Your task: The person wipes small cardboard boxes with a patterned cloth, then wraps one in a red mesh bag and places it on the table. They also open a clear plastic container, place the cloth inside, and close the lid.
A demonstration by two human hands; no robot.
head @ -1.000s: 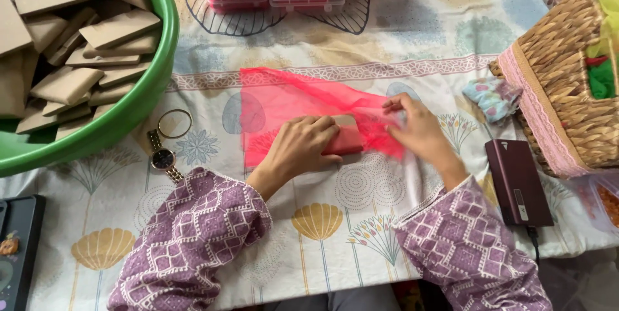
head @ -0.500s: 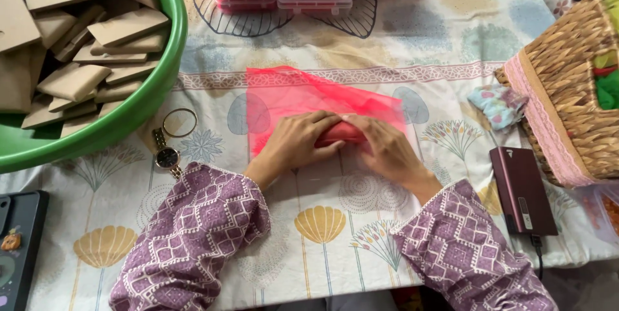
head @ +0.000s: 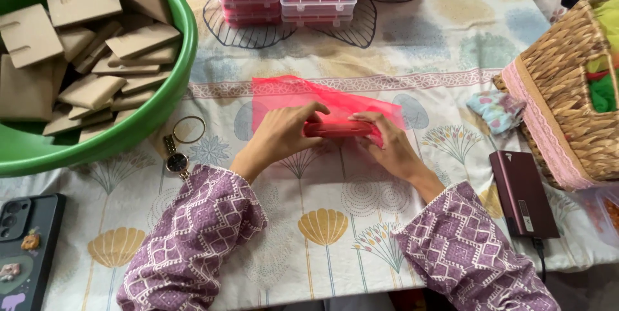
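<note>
Pinching fingers of left hand (head: 282, 135) and right hand (head: 387, 145), clamped on red mesh-wrapped packet (head: 340, 129).

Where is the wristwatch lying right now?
In the head view, the wristwatch lies on the tablecloth at the left, just below the green tub, beside a thin ring and the left sleeve.

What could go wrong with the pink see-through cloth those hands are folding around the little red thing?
The sheer pink cloth looks thin and slippery, so its loose back edge might slide off the red packet that the left hand and right hand are pinching. Both sleeves lie on the tablecloth, so a forearm might drag and wrinkle it. The wristwatch and gold bangle lie close to the left arm and might get nudged.
</note>
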